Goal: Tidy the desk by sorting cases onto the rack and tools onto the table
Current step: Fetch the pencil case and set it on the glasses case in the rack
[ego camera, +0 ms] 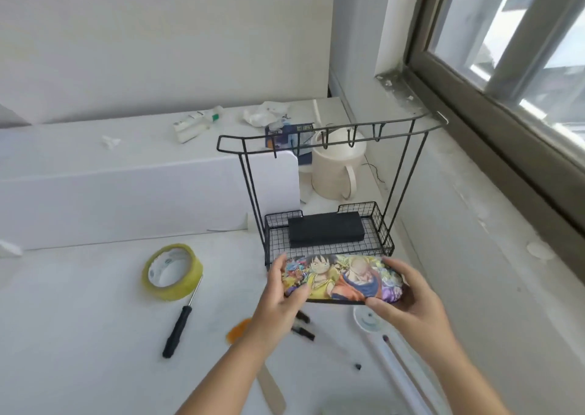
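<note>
Hands (342, 291) clamp glossy cartoon-print oblong case (343, 280) before black wire-mesh rack (376, 243).

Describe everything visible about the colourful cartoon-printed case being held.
The cartoon-printed case is a long, flat, rounded-end pouch covered in bright cartoon figures, with a dark edge along its near side. It looks closed. It is held level, lengthwise across the view, just in front of the black wire rack, above the table. The left hand grips its left end and the right hand its right end, fingers wrapped over.
</note>
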### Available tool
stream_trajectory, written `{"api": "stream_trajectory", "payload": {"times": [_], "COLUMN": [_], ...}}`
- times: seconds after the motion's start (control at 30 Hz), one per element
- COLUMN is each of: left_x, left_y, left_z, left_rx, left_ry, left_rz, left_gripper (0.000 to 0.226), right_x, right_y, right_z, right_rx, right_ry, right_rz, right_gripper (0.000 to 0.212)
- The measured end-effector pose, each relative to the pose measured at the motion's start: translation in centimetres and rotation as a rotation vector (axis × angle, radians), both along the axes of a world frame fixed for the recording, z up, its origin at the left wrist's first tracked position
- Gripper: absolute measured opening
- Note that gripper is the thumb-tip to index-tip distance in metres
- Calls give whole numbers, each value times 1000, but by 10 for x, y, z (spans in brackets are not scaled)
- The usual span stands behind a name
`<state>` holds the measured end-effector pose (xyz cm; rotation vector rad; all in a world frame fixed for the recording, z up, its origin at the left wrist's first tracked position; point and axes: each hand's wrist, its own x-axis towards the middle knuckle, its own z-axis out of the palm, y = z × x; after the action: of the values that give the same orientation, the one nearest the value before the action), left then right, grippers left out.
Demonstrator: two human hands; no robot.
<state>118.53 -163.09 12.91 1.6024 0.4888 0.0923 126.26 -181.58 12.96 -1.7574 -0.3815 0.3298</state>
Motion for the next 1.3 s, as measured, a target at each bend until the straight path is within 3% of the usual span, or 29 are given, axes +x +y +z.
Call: {"api": "stream_trajectory", "payload": {"times": [0.07, 0.17, 0.47, 0.7, 1.07, 1.3], "left_x": [29, 71, 132, 131, 129, 128], "left_y": [4, 13, 47, 49, 53, 52], "left_z": [-4, -17, -60, -67, -64, -64], "left_rx": [11, 132, 551, 511, 367, 409], "left_ry": [20, 53, 175, 158, 147, 127], "left_rz": [13, 0, 63, 96, 130, 106], "left_gripper": [65, 87, 83, 83, 75, 74], "right_x": [29, 69, 131, 126, 132, 130], "right_y": [13, 33, 76, 78, 81, 77], "right_z": [-3, -14, -63, -72, -70, -70], "right_rx": [-79, -153, -417, -497, -475, -455], "right_ry": [-116, -131, -215, -368, -326, -329], "right_rz": [-18, -34, -58, -81, -98, -120], "right_gripper": [64, 60, 66, 59, 53, 52]}}
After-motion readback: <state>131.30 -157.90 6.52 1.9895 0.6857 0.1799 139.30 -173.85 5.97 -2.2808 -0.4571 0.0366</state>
